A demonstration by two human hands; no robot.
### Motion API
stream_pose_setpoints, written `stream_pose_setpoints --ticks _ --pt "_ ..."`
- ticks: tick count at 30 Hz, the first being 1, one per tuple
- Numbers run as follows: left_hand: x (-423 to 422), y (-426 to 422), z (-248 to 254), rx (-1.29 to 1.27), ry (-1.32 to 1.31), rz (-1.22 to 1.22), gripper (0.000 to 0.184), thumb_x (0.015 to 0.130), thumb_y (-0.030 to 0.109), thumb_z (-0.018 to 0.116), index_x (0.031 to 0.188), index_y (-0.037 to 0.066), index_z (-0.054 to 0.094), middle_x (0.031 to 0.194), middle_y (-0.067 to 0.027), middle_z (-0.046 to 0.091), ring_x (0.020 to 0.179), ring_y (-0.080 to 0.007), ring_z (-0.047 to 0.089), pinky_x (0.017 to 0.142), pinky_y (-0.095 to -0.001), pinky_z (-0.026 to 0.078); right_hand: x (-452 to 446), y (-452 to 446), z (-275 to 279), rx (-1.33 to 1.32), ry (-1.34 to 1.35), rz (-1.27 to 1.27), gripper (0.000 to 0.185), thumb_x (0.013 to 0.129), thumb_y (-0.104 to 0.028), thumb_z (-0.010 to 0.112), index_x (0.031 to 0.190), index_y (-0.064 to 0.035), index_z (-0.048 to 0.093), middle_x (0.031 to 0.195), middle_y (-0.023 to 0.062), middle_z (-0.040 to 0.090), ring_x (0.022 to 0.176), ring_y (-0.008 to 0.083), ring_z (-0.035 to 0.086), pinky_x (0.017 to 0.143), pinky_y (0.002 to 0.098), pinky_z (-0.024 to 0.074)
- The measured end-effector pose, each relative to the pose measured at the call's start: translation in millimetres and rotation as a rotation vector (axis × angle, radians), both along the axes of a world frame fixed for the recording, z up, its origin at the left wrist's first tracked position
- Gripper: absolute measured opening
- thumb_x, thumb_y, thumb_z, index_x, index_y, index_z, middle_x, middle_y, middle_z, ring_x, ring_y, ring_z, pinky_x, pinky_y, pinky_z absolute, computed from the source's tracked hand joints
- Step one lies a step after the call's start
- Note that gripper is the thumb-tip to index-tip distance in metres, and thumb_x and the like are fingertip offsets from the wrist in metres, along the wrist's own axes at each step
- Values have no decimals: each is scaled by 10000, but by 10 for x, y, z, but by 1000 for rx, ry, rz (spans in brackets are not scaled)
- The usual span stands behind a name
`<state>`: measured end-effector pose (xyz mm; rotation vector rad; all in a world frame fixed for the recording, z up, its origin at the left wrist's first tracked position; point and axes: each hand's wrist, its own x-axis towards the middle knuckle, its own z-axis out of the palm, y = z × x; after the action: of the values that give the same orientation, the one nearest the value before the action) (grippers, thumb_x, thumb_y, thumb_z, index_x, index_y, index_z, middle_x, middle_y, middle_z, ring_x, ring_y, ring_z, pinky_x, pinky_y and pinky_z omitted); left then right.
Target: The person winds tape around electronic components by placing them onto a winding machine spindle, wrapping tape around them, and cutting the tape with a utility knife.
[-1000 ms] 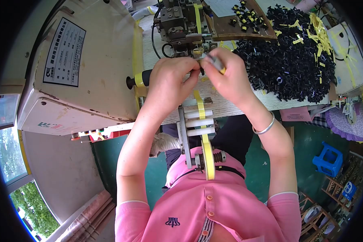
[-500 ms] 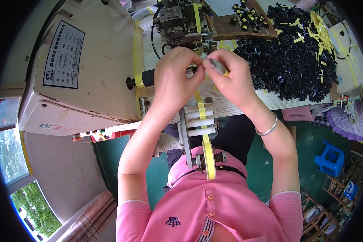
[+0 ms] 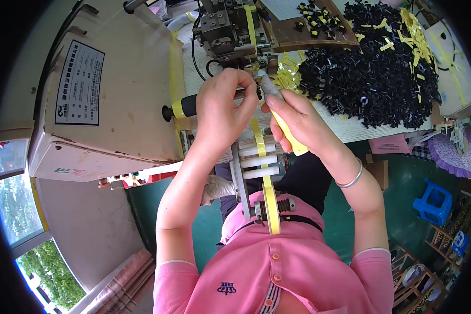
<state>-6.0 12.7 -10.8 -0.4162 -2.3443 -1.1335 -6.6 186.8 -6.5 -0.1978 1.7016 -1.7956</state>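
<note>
My left hand (image 3: pixel 223 107) is closed in a pinch just in front of the machine head (image 3: pixel 222 34), with a small black part (image 3: pixel 259 93) at its fingertips. Fingers and thumb partly cover that part. My right hand (image 3: pixel 301 118) grips a tool with a yellow handle (image 3: pixel 289 132) and a grey front end; its tip points up toward the left fingertips. The tool's exact kind is unclear. Below the hands, yellow tape (image 3: pixel 269 196) runs from a reel over white rollers (image 3: pixel 259 160) toward the machine.
A large pile of black parts (image 3: pixel 369 78) with yellow tape scraps (image 3: pixel 416 39) lies on the right. Behind it, a wooden tray (image 3: pixel 290 36) holds taped pieces. A beige machine cabinet (image 3: pixel 136 68) stands at left. A black-handled rod (image 3: pixel 188 105) sticks out beside my left hand.
My right hand has moved down and right, away from my left fingers, and turned the tool so its yellow handle shows. My left hand stays nearly in place.
</note>
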Motion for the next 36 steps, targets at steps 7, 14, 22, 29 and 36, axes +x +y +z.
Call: stream_pose_setpoints --ticks 7,14,22,29,36 --pt "-9 14 -15 44 -15 -5 143 725 18 659 779 42 529 753 -74 619 672 -269 604 609 -358 468 -79 13 139 139 -7 45 380 989 -345 430 948 21 523 542 74 518 356 144 488 341 259 384" --pt "5 -5 -5 -4 -1 5 153 721 12 661 782 45 525 755 -72 620 676 -262 608 611 -346 485 -35 38 124 118 4 30 387 988 -346 431 924 25 521 539 73 517 353 145 486 336 260 385" --pt "9 6 0 23 -25 -4 151 728 14 661 783 43 524 758 -72 621 677 -259 610 604 -343 486 -68 15 149 162 4 53 386 987 -349 432 919 22 514 541 73 517 354 148 489 335 263 385" --pt "15 -4 35 43 -53 -35 142 735 15 658 780 29 524 758 -80 619 684 -255 614 614 -331 493 -272 40 281 216 -102 168 371 965 -346 445 909 16 501 552 92 527 361 170 495 338 287 385" --pt "45 -39 56 355 -204 -18 131 774 29 672 827 3 555 735 -80 589 649 -188 566 612 -270 459 -293 6 277 196 -111 173 355 956 -338 438 911 8 502 549 90 525 368 174 499 340 291 391"
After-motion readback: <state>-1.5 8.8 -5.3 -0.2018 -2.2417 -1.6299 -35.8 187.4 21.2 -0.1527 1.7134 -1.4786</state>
